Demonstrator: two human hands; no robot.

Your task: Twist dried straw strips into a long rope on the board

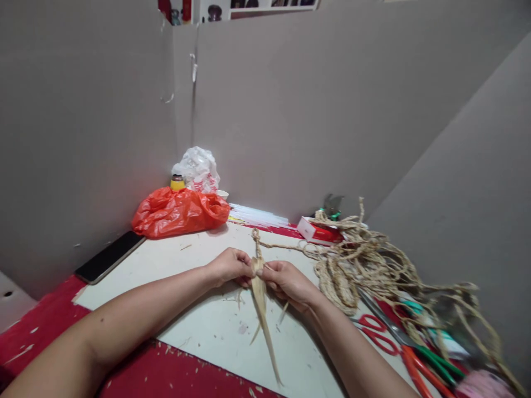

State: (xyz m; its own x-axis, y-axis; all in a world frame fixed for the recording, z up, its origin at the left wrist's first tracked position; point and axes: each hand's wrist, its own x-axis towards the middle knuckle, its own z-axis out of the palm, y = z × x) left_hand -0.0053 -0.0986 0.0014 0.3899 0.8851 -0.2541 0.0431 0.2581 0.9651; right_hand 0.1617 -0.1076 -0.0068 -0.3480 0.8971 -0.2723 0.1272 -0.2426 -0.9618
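Showing red along the near edge, the desk (182,370) is dotted w/ pale scraps; a white board (207,331) lies on it, approx. mid. Bottom R corner: a pink thing (483,384), cut off, can't ID. Just beside it, orange & green handles (423,367); red-handled scissors (379,334) lie a bit further L.

Dry strip (259,298) is over the board, b/w both hands, thin tail pointing to the near edge; can't tell if the tail touches the board. L hand (230,267): grip closed, thumb & fingers pinching the strip nr its wide upper part. R hand (286,281): grip closed too, pinching same bit from the R side, fingertips v. close to the L ones.

Just past the hands, a knotted cord (256,239) stands out from the strip's top; a thinner length runs R to a big rope pile (373,251), w/ a folded braid (338,284) at its near L side.

Far L: dark phone (110,257) lies at the board's L edge, nr a crumpled red bag (178,215). Behind the bag: yellow jar (177,183) & white plastic bag (201,166). White sticks (259,215) lie R of those, then a red-&-white box (317,231) nr the rope. Grey partition (282,121) at back; shelf (274,9) beyond, partly hidden.
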